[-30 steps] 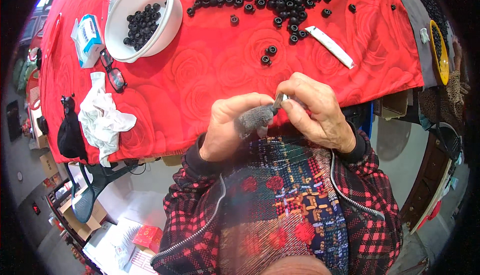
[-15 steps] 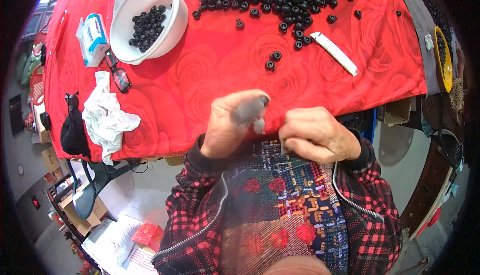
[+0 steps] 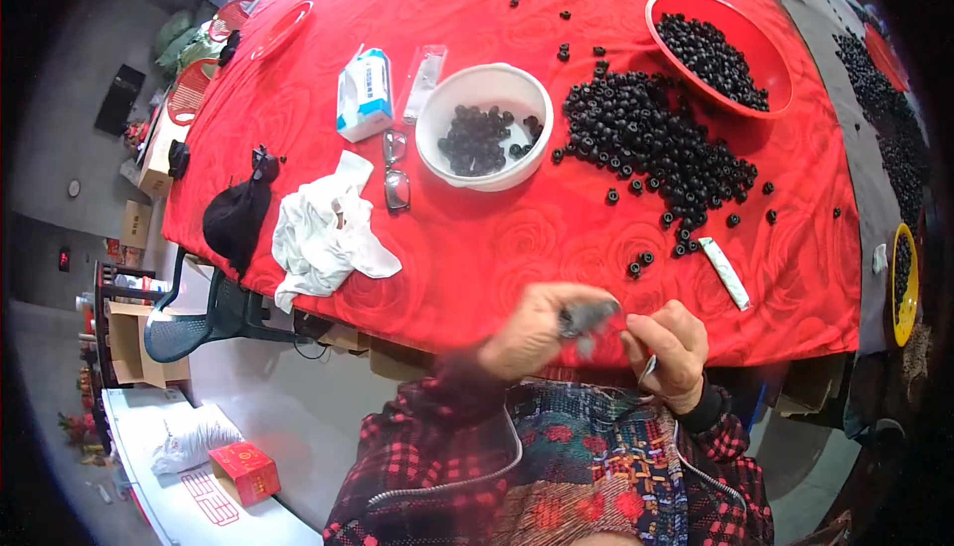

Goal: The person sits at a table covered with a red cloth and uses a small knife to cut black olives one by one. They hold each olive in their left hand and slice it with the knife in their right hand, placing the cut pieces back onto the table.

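Observation:
Above the table's near edge, my left hand (image 3: 532, 327) is closed around a small grey-and-black piece (image 3: 586, 319). Motion blurs that piece, so its exact kind cannot be made out. Just to its right, my right hand (image 3: 678, 352) is closed in a pinch, its fingertips near the piece. A thin, pale, flat strip (image 3: 650, 367) sticks out below its fingers; most of it is hidden. Beyond the hands, a heap of small round black parts (image 3: 646, 134) lies on the red tablecloth (image 3: 497, 248), with two loose black parts (image 3: 640, 264) nearer me.
A white bowl (image 3: 497, 182) and a red bowl (image 3: 767, 74) both hold black parts. A white tube-like packet (image 3: 724, 275) lies right of my hands. Glasses (image 3: 397, 188), a white cloth (image 3: 328, 238), a blue-and-white box (image 3: 365, 99) and a black cloth item (image 3: 238, 218) are at left.
The view has swung left and tilted up, bringing the red bowl into sight. My right hand has come up closer to the grey-and-black piece in my left, and the pale strip shows more.

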Demonstrator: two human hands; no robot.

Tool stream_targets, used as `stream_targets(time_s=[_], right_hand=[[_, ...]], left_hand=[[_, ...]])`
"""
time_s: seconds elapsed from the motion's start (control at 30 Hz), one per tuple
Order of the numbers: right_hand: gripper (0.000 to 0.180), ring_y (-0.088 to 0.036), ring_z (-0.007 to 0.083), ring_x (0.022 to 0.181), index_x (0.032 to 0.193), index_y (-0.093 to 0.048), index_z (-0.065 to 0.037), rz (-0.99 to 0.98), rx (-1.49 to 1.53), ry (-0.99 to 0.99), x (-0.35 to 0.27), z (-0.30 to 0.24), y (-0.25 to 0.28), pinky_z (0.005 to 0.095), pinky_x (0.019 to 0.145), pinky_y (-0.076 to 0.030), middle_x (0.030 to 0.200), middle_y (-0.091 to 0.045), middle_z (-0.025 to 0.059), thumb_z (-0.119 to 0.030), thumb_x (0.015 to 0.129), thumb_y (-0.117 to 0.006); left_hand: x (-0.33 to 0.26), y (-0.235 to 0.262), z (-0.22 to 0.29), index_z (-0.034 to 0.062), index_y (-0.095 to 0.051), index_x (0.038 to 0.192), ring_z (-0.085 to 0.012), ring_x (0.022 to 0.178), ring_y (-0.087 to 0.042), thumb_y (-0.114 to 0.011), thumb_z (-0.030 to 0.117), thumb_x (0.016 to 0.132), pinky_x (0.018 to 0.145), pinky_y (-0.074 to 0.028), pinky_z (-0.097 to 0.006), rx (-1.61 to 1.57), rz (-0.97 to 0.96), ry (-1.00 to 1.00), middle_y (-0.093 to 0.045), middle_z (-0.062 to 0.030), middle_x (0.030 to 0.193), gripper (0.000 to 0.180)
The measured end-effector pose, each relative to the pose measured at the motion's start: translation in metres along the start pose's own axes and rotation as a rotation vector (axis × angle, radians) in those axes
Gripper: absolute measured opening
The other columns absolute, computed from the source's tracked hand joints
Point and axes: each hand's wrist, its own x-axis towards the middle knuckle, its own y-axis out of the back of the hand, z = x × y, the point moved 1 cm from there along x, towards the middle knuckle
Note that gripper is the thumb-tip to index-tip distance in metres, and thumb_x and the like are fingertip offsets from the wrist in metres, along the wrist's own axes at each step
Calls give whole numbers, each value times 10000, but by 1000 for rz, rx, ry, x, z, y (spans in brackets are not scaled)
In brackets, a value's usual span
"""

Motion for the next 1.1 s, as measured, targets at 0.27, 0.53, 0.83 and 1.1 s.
stream_targets(time_s=[0.27,0.53,0.83,1.1], right_hand=[[101,-504,227,550,865,-596,-4,72,-80,-283,-23,22,11,316,487,-388,683,-507,98,39,777,-623],[107,-510,206,567,864,-597,-20,166,-104,-463,-43,22,35,298,509,-399,698,-507,86,36,782,-637],[133,-517,222,570,857,-598,-20,145,-109,-452,-44,15,34,311,507,-405,699,-520,97,51,754,-643],[216,-527,206,604,917,-610,-35,154,-7,-462,-30,13,33,309,523,-412,742,-543,81,30,726,-687]], left_hand=[[46,88,139,35,-665,1022,-114,681,-587,-649,-29,739,596,-453,-264,1251,702,-896,-645,-66,755,290],[62,10,54,44,-672,898,-186,701,-610,-699,23,747,611,-479,-298,1282,100,-898,-625,-79,799,154],[89,-14,-11,34,-669,888,-289,730,-621,-707,150,765,637,-498,-368,1395,-34,-771,-618,-126,814,174],[67,-12,-4,52,-631,1000,-96,794,-595,-614,194,889,595,-469,-250,-202,-156,229,-641,-24,928,181]])
